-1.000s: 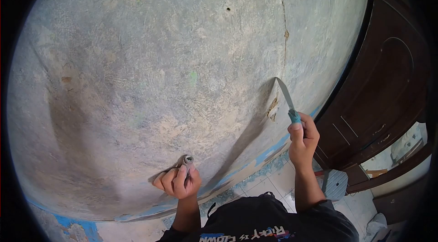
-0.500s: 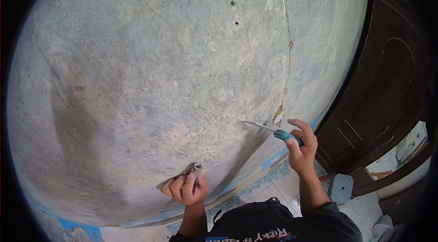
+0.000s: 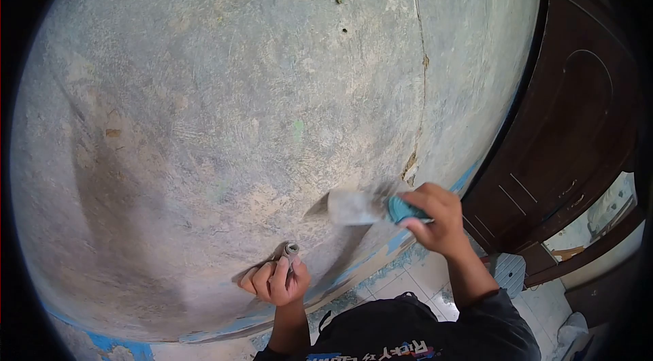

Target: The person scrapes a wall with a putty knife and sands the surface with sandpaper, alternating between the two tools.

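Note:
My right hand (image 3: pixel 439 219) is wrapped round the teal handle of a putty knife (image 3: pixel 356 208). Its broad pale blade points left over the wall, face toward me and blurred by motion. Lower down and to the left, my left hand (image 3: pixel 277 281) is closed on a rolled-up grey sheet (image 3: pixel 292 250), whose round end sticks out above the fingers. The knuckles of that hand lie close against the wall (image 3: pixel 224 123), which is rough, patchy grey plaster.
A crack (image 3: pixel 420 34) runs down the wall to a chipped spot (image 3: pixel 409 165). Two small holes lie left of it. At the right stands a dark wooden door (image 3: pixel 551 123). A grey stool (image 3: pixel 509 272) sits on the tiled floor (image 3: pixel 408 278).
My right hand has turned the putty knife, so its blade shows broad instead of edge-on and sits lower and further left. My left hand stays with the rolled sheet.

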